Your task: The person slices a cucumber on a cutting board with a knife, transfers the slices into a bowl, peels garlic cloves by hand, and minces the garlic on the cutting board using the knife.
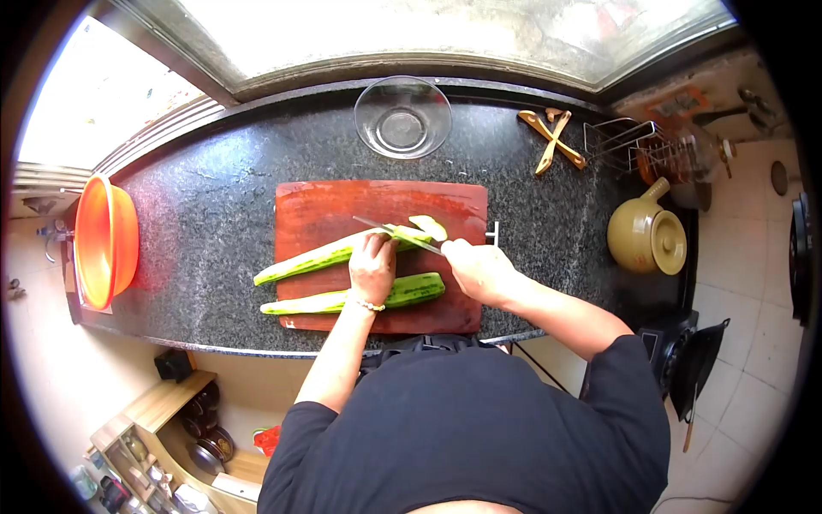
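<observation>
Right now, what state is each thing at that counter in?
Left hand: holding far vegetable
Right hand: gripping knife
Knife: held across far vegetable
Far vegetable: apparently partly cut
Near vegetable: looks whole
Cut piece: lying on cutting board
Cutting board: lying flat
Glass bowl: upright
Pot: lidded
Wooden slats: crossed

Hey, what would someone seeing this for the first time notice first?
Probably the bright orange basin at the left end of the counter. Then the reddish board in the middle, where the right hand holds a knife across a long green vegetable under the left hand.
</observation>
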A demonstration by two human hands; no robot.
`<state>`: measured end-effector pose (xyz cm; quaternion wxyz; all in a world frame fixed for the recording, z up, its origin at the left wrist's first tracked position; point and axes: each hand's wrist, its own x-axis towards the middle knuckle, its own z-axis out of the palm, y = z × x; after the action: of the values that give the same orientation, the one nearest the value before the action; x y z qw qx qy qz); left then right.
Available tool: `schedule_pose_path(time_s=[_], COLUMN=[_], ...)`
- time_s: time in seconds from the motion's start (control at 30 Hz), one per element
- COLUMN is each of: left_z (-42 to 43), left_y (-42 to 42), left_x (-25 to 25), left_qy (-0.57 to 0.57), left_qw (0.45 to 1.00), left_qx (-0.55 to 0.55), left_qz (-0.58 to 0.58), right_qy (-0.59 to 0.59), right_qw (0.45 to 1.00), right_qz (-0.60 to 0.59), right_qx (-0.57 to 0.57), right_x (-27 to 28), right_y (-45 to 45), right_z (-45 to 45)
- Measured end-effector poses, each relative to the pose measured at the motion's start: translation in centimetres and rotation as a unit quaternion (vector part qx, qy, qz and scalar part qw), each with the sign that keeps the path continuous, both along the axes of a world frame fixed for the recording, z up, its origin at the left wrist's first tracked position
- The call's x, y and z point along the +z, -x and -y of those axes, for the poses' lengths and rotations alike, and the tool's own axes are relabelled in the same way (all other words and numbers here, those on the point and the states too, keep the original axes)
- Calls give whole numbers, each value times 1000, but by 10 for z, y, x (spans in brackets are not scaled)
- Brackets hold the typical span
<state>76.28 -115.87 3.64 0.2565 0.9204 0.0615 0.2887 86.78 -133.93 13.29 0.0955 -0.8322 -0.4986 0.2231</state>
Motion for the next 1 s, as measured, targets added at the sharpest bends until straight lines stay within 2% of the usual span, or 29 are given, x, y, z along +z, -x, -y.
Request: schedule_pose_path(time_s=[0.17,0.27,0.43,0.57,0.73,0.83,0.87,0.93,1.0], left_z=[0,-1,-6,-7,-6,-10,-11,-13,-14], left_y=[2,1,8,7,15,16,14,16,19], left_x=[1,1,-2,2,0,1,0,-1,-3], left_qy=[-12,-40,2,-49,-28,-46,-56,-54,-53], left_qw=[1000,999,1000,999,999,998,998,998,998], left_qx=[3,9,9,15,23,35,41,41,41], left_qz=[-23,-9,-12,-4,-40,-8,10,-4,-22], right_qy=[10,-7,-6,-9,-27,12,-6,-37,-16], right_qw=[1000,1000,999,1000,999,998,999,999,1000], right_qz=[16,0,-26,-12,-31,-48,-40,-30,-24], right_qx=[20,-22,-30,19,-20,-31,-20,1,11], right_x=[-7,-31,-18,4,-36,-25,-16,-3,0], right_y=[13,16,5,15,16,9,7,16,21], right_z=[-2,-19,-15,-9,-32,-35,-32,-22,-25])
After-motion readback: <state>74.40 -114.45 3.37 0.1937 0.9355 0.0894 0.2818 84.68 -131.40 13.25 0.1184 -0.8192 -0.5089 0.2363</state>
